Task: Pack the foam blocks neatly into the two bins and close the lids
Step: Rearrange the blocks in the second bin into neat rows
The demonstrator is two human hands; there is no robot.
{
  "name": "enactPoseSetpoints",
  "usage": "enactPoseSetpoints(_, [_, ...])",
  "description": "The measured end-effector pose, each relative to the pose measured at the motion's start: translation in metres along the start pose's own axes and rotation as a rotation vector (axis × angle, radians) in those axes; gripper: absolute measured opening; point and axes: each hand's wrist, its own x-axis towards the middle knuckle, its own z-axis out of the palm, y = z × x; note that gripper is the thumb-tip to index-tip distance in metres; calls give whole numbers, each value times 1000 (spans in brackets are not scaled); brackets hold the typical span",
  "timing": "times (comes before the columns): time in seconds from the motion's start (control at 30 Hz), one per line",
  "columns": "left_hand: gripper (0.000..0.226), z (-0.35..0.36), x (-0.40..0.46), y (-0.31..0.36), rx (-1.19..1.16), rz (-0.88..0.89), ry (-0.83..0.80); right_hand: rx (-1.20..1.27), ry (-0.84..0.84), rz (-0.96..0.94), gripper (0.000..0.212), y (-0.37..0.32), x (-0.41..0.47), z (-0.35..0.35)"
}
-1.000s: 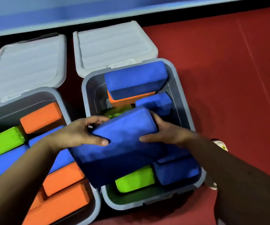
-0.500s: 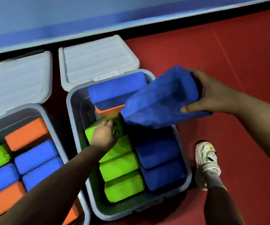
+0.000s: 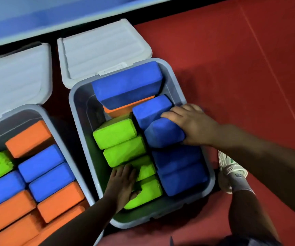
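Two grey bins stand side by side with their white lids folded back. The right bin (image 3: 75,110) holds a row of green blocks (image 3: 115,133) on its left and blue blocks (image 3: 180,174) on its right. At its far end a large blue block (image 3: 127,82) lies on an orange one. My right hand (image 3: 192,125) grips a blue block (image 3: 162,134) tilted on end in the blue row. My left hand (image 3: 122,183) rests with fingers flat on the near green blocks, its thumb in the gap between them. The left bin (image 3: 55,126) is filled with orange, blue and green blocks.
The right lid (image 3: 104,50) and left lid (image 3: 15,77) lie open behind the bins against a blue wall edge. Red floor (image 3: 240,68) stretches to the right. A foot in a white shoe (image 3: 232,167) stands by the right bin's near right corner.
My right hand brought the large blue block down from above the bin into the blue row. My left hand moved from the far green block to the near green blocks.
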Motion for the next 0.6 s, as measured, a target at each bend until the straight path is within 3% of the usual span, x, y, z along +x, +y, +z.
enactPoseSetpoints(0.13, [81, 3, -7, 11, -29, 117, 107, -28, -62, 31, 83, -2, 9, 20])
enactPoseSetpoints(0.23, [72, 7, -21, 27, -45, 206, 25, -113, -64, 14, 93, -3, 11, 23])
enactPoseSetpoints(0.33, [78, 22, -32, 35, -89, 180, -80, -218, -68, 36, 99, -18, 13, 21])
enactPoseSetpoints(0.47, [90, 32, -37, 30, -74, 132, -53, -211, -212, 71, 95, -43, 20, 11])
enactPoseSetpoints(0.6, [110, 33, -37, 11, -59, 128, -103, -200, -172, 96, 92, -33, 22, 14])
